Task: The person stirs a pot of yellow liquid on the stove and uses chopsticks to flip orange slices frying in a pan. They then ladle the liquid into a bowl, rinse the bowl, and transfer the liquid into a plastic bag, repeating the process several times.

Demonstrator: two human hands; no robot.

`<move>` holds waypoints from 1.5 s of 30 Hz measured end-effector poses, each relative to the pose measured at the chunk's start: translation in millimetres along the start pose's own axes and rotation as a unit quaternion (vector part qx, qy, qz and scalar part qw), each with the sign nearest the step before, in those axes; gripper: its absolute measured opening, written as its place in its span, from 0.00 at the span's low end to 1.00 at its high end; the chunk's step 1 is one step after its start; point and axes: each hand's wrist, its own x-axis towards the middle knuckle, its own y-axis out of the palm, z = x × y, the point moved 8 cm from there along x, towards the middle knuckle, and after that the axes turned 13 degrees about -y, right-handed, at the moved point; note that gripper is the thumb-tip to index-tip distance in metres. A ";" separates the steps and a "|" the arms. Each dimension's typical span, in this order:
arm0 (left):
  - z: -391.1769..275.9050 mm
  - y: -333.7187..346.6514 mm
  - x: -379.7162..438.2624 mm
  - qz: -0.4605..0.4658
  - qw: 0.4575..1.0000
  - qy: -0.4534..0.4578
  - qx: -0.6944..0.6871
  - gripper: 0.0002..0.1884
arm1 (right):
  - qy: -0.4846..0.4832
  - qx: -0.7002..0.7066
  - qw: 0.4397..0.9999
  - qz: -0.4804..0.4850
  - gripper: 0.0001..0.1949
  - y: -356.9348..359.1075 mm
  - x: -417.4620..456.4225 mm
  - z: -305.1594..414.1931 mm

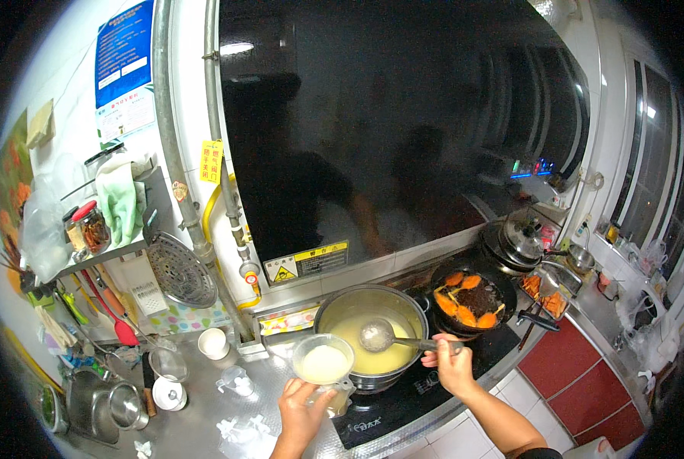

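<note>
My left hand (303, 408) holds a clear plastic measuring jug (324, 360) with pale yellow liquid in it, close to the near left side of a large metal pot (413, 307). Yellowish liquid (385, 358) fills part of this pot, which stands on the black glass hob (370, 427). In my right hand (454, 365) is the dark handle of a metal ladle (377, 335); its bowl is over the pot and seems to hold some liquid. To the right, orange-brown pieces (466, 315) lie in dark oil in a black wok (511, 298).
Behind the wok stands a lidded pan (520, 244). A tray of orange food (555, 304) lies to its right, near the wok's handle (540, 320). Left of the pot are a white cup (213, 343), a small clear jug (237, 381), a strainer (168, 364) and a sink (83, 401).
</note>
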 end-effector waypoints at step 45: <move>-55.4 -94.9 -5.8 -0.010 0.998 -0.023 -0.063 0.11 | -0.045 0.152 0.965 0.210 0.05 156.4 -131.8 46.5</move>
